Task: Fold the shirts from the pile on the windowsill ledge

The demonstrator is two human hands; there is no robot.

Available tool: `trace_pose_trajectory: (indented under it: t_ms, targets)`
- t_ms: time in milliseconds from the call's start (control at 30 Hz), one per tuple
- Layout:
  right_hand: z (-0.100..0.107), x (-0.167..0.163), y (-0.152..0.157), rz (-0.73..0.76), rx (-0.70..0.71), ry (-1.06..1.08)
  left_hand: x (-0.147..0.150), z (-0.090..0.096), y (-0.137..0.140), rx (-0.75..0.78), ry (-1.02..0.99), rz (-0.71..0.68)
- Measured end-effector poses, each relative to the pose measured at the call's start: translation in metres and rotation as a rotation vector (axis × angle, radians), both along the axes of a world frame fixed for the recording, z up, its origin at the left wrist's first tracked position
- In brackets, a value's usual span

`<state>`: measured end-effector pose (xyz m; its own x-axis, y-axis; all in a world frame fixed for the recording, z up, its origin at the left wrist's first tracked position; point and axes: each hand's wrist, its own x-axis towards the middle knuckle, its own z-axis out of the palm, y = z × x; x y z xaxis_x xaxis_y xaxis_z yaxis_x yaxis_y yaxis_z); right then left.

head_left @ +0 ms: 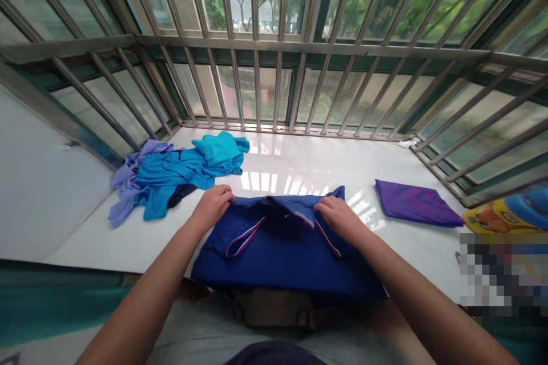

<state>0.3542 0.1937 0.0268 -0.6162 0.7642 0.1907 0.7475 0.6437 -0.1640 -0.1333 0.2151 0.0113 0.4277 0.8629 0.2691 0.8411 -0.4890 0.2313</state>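
Observation:
A dark blue polo shirt (282,262) lies spread in front of me, its lower edge hanging at the sill's front. Its collar (295,211) is at the far side, and the short sleeves with white and red trim are turned inward. At the left shoulder, my left hand (217,202) pinches the cloth. Closed on the right shoulder is my right hand (336,214), with a corner of fabric sticking up beyond it. The fingertips of both hands are partly hidden by the cloth.
A heap of blue, turquoise and lilac clothes (180,171) lies at the left. To the right is a folded purple garment (415,203), beside a yellow and blue container (509,214). Metal window bars (278,91) close off the back of the white sill (274,154).

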Motion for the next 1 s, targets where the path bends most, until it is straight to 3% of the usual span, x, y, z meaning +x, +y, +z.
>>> trace_pose_trajectory:
  t_ms: [67, 167, 300, 533, 700, 867, 1000]
  targets:
    - [-0.008, 0.015, -0.022, 0.035, 0.005, -0.037, -0.006, -0.012, -0.02, -0.006, 0.033, 0.023]
    - [-0.007, 0.038, -0.029, -0.093, 0.022, -0.038, -0.011, -0.018, -0.031, -0.068, 0.065, 0.087]
    - [0.004, 0.055, 0.002, -0.278, 0.045, -0.051, -0.012, -0.008, -0.02, -0.161, 0.107, 0.078]
    - [0.011, 0.059, 0.058, -0.171, -0.093, -0.2, -0.014, 0.001, 0.009, -0.22, 0.201, 0.011]
    - [0.0, 0.075, 0.031, -0.193, -0.049, -0.166, -0.021, -0.007, 0.008, -0.208, 0.195, 0.038]
    - [-0.02, 0.097, -0.008, -0.174, -0.071, -0.124, -0.027, -0.022, -0.017, -0.196, 0.113, 0.038]
    - [-0.017, 0.107, -0.011, -0.204, -0.097, -0.031, -0.027, -0.019, -0.032, -0.21, 0.001, 0.056]
